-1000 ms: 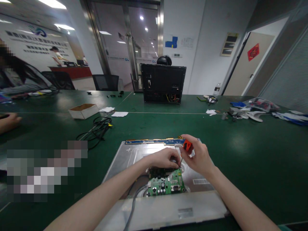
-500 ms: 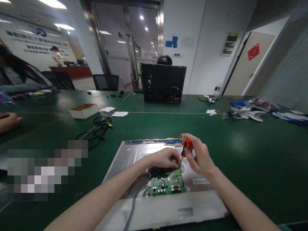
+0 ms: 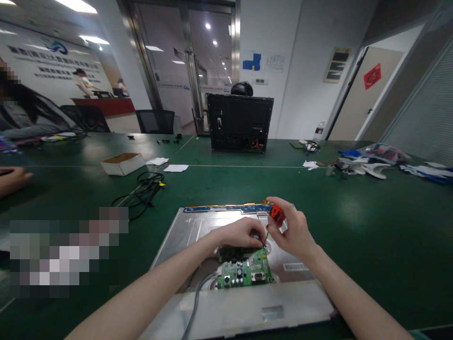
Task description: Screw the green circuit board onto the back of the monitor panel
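My right hand (image 3: pixel 292 231) grips a screwdriver (image 3: pixel 276 215) with a red and black handle, held tilted. Its thin shaft runs down to the upper right corner of a green circuit board (image 3: pixel 244 273). Right by that tip, the bent fingers of my left hand (image 3: pixel 246 232) are pinched together at the board's edge; whatever they may hold is too small to make out. The board lies on the silver metal back of a display panel (image 3: pixel 170 252), which has a blue circuit strip (image 3: pixel 219 208) along its far edge. A grey cable (image 3: pixel 196 302) leads from the board toward me.
Beyond the panel stands a black monitor housing (image 3: pixel 240 123). Black cables (image 3: pixel 141 191) and an open cardboard box (image 3: pixel 123 164) lie to the left. On the right are gloves (image 3: pixel 375 170) and plastic bags (image 3: pixel 385 153). Another person's hand (image 3: pixel 16 181) rests at the left edge.
The screwdriver handle has turned and tilted slightly in my right hand, its tip staying at the board's corner. My left hand has hardly moved.
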Demonstrator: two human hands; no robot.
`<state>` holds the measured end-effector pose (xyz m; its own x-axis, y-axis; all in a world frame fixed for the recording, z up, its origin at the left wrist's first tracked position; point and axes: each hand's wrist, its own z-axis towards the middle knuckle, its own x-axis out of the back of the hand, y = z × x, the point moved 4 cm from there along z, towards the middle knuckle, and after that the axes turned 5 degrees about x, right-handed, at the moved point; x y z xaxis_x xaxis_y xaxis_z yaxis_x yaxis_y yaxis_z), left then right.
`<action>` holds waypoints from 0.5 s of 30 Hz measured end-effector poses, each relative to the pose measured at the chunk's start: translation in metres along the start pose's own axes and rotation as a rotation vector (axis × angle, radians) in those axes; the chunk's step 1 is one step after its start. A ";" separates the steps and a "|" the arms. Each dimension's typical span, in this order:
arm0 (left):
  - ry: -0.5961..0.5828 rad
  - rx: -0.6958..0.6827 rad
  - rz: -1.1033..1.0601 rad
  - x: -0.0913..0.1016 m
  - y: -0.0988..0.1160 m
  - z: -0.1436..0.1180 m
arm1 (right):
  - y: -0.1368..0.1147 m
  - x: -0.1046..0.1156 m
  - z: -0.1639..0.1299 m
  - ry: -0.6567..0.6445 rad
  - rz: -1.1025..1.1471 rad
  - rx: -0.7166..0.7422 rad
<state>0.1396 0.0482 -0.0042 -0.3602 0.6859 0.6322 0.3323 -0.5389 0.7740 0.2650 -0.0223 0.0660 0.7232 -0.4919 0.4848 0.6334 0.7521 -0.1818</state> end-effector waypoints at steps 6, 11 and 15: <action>0.003 0.008 0.008 0.000 0.002 0.000 | 0.003 -0.002 -0.003 0.042 -0.031 0.003; 0.006 0.006 0.011 0.000 0.001 0.000 | 0.002 -0.002 -0.002 0.005 -0.020 0.013; -0.005 -0.003 0.007 0.000 0.000 0.000 | 0.001 -0.002 -0.002 -0.085 0.085 0.000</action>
<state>0.1397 0.0479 -0.0039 -0.3538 0.6847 0.6372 0.3316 -0.5452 0.7700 0.2649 -0.0213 0.0637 0.7485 -0.3876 0.5381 0.5709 0.7895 -0.2253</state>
